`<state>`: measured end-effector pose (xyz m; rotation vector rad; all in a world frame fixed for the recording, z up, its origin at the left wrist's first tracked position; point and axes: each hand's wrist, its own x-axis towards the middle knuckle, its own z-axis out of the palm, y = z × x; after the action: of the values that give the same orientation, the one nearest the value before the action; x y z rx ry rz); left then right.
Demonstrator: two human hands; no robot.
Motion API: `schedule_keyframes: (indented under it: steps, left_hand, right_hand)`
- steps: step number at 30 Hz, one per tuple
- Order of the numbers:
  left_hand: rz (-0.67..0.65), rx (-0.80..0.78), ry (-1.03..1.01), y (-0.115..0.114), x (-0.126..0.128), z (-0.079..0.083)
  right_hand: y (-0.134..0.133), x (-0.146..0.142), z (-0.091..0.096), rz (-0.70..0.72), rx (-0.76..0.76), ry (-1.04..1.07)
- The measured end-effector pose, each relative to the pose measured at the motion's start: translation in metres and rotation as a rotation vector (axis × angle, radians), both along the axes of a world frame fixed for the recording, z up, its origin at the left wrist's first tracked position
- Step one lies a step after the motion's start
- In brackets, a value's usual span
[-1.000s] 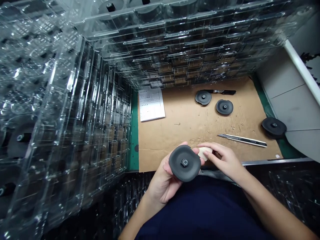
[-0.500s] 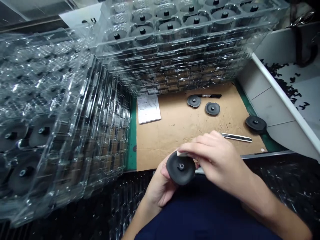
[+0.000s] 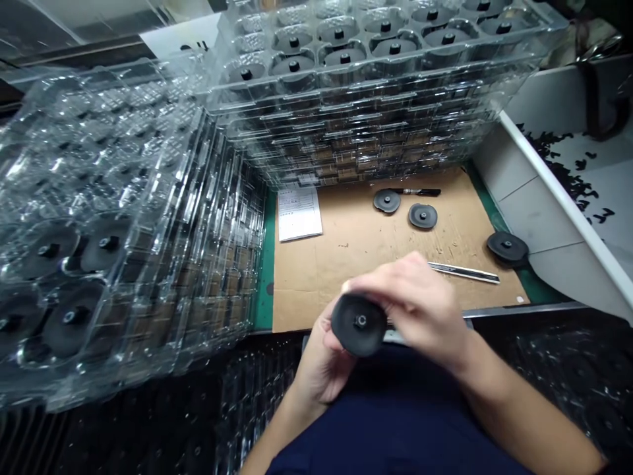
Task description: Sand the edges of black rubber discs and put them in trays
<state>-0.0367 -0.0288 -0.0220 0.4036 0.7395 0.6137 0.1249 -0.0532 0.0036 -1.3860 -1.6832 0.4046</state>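
My left hand (image 3: 321, 366) grips a round black disc (image 3: 359, 324) with a small nut at its centre, held upright over my lap. My right hand (image 3: 420, 307) is curled over the disc's top edge, fingers pressed together on its rim; in the earlier frames it held a small pale block there, which its motion-smeared fingers now hide. Both hands hover just in front of the near edge of the brown cardboard sheet (image 3: 346, 264).
Tall stacks of clear plastic trays holding black discs stand at the back (image 3: 376, 99) and left (image 3: 113, 231). On the cardboard lie three loose black discs (image 3: 422, 216), a black marker (image 3: 418, 192), a utility knife (image 3: 465, 272) and a paper slip (image 3: 298, 212). A white bin (image 3: 568, 198) is at right.
My right hand moved left from beside the disc onto its top edge, carrying a small pale block. The camera tilted up, showing more of the tray stacks.
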Motion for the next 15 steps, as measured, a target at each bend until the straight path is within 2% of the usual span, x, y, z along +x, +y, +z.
schedule_keyframes:
  steps: [3,6,8,9,11,13,15]
  left_hand:
    - [0.074,0.05,-0.112,0.0,-0.009,-0.005]
    - [0.114,0.058,-0.083,0.0,-0.015,-0.009]
    - [0.115,0.047,-0.061,0.001,-0.016,-0.011]
    - [0.112,0.041,-0.063,0.002,-0.015,-0.012]
    - [0.101,0.029,-0.079,0.003,-0.012,-0.012]
    - [0.091,0.014,-0.079,0.003,-0.009,-0.011]
    - [0.099,0.012,-0.046,0.003,-0.007,-0.01]
  right_hand:
    - [-0.006,0.014,-0.043,-0.242,-0.232,0.067]
    - [-0.02,0.016,-0.089,-0.226,-0.388,0.072]
    - [-0.026,0.013,-0.107,-0.184,-0.436,0.084]
    - [-0.028,0.011,-0.108,-0.184,-0.447,0.092]
    - [-0.024,0.01,-0.095,-0.231,-0.455,0.115]
    - [-0.016,0.008,-0.065,-0.299,-0.393,0.142]
    - [-0.008,0.002,-0.03,-0.299,-0.229,0.153]
